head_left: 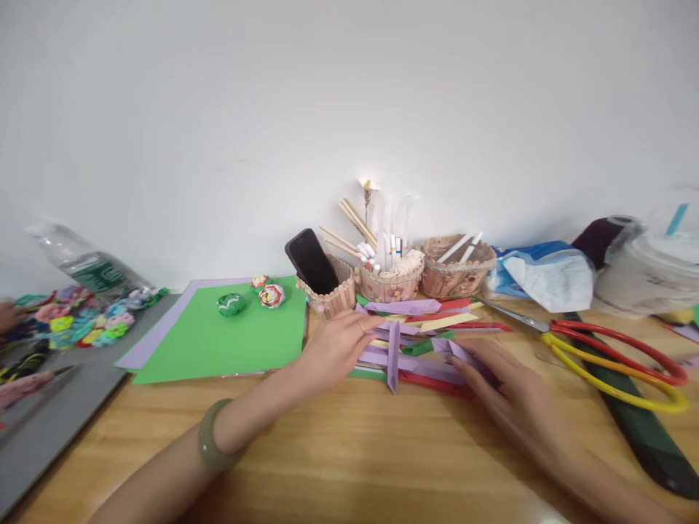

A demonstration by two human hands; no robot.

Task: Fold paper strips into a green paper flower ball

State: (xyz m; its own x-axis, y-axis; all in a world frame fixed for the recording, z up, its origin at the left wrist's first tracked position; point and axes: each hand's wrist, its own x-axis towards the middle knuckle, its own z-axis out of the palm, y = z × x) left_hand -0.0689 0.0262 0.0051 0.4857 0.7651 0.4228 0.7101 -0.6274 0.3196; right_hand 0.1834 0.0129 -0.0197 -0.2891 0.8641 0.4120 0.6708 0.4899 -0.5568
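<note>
A loose pile of folded paper strips (437, 309) in purple, red, yellow and green lies on the wooden table. At its left end is my left hand (339, 340), fingers together and closed on the end of a purple paper strip, fingertips partly hidden. One short purple piece (393, 356) stands crosswise just right of those fingers. My right hand (510, 382) is at the pile's right side, its thumb and fingers closed around a folded purple strip (456, 351). Beside this hand lie large scissors (617, 356) with red and yellow handles.
Behind the pile stand craft baskets (390, 284) holding pens, sticks and a phone (312, 260). Green paper (229, 338) with paper balls lies left. A bottle (92, 266), colourful yarn pieces and another person's hand are farther left. Tissues (546, 273) and a drink cup (649, 273) stand right.
</note>
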